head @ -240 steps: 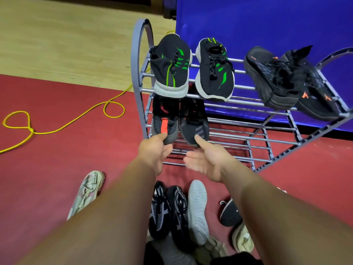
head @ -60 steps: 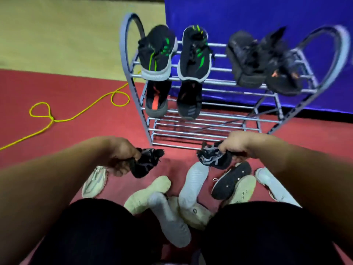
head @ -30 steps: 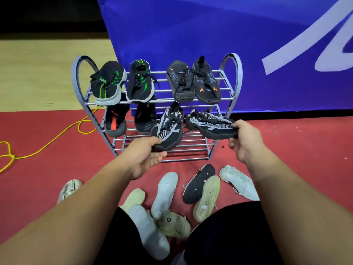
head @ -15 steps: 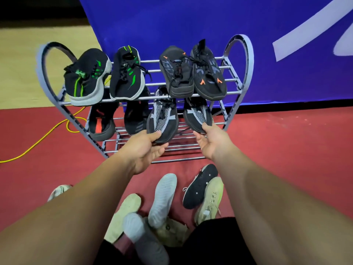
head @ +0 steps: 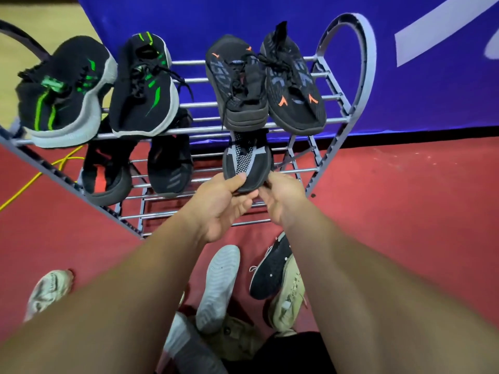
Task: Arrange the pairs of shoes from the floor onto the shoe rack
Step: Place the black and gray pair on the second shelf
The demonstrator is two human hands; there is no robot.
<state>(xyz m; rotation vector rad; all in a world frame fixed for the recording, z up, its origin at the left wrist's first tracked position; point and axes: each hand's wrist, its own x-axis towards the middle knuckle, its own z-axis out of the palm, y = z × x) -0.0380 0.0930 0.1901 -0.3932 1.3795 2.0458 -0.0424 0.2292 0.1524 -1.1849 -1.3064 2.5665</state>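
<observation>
The black-and-grey mesh sneaker (head: pixel 247 163) lies on the middle shelf of the shoe rack (head: pixel 370 63), in its right half, directly under the orange-marked black pair (head: pixel 237 85) on the top shelf. Its long axis runs 12 to 6 o'clock: the toe points at 6, toward the person, and the heel is tucked out of sight at 12 beneath the shelf above.

Both hands meet at the toe, about equally near. The left hand (head: pixel 224 201) comes in from 7 o'clock and pinches the toe cap, thumb on top and fingers curled beneath. The right hand (head: pixel 283 195) comes in from 5 o'clock, and its fingers curl on the toe's right edge.

From the fingers the sneaker lies at 12 o'clock, so seating it probably means pushing along that axis. No partner sneaker shows beside it. More shoes wait on the floor, among them a white-soled shoe (head: pixel 218 282) at 6 o'clock.
</observation>
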